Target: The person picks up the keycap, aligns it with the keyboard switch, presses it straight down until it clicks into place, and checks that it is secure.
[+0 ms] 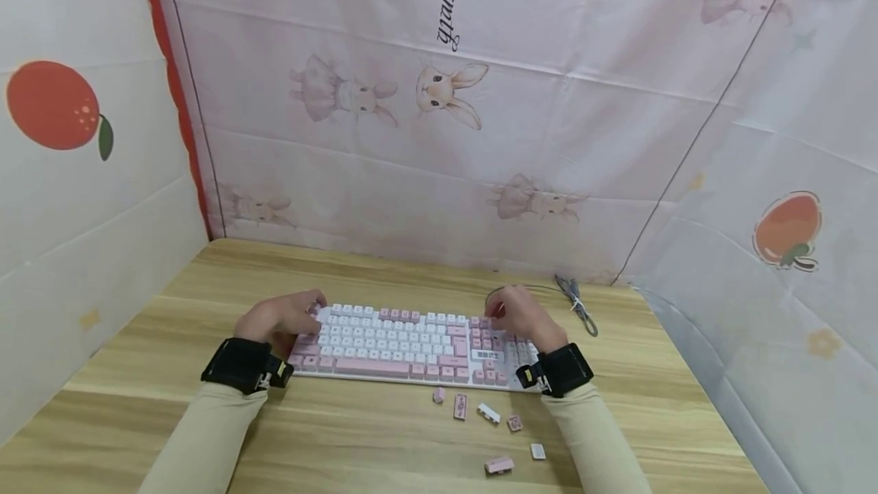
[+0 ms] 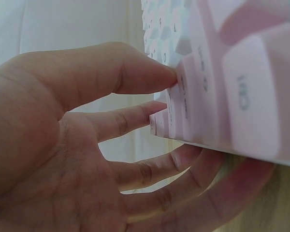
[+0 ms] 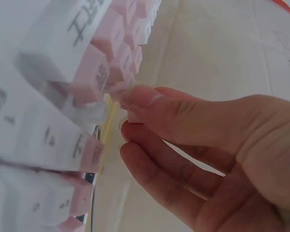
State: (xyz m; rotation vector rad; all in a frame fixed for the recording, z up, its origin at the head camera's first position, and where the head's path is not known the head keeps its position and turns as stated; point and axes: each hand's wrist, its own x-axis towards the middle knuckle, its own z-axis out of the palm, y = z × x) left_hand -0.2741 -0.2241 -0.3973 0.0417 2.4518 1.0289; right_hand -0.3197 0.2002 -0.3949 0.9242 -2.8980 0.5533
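Note:
A pink and white keyboard (image 1: 384,343) lies on the wooden table. My left hand (image 1: 276,320) grips its left end. In the left wrist view, the thumb (image 2: 154,75) presses the side of the keys, while other fingers reach along and under the edge. At the upper right of the keyboard is my right hand (image 1: 524,317), pinching a small pale pink keycap (image 3: 134,117) between thumb and fingers. That keycap is mostly covered by the fingertips. Near it, the right wrist view shows a gap among the keys.
Several loose keycaps lie in front of the keyboard, among them a long pink keycap (image 1: 460,406), a white keycap (image 1: 489,413) and a pink keycap (image 1: 499,466). A bundled grey cable (image 1: 578,305) rests behind the right hand. Printed cloth walls (image 1: 384,151) enclose the table (image 1: 343,433).

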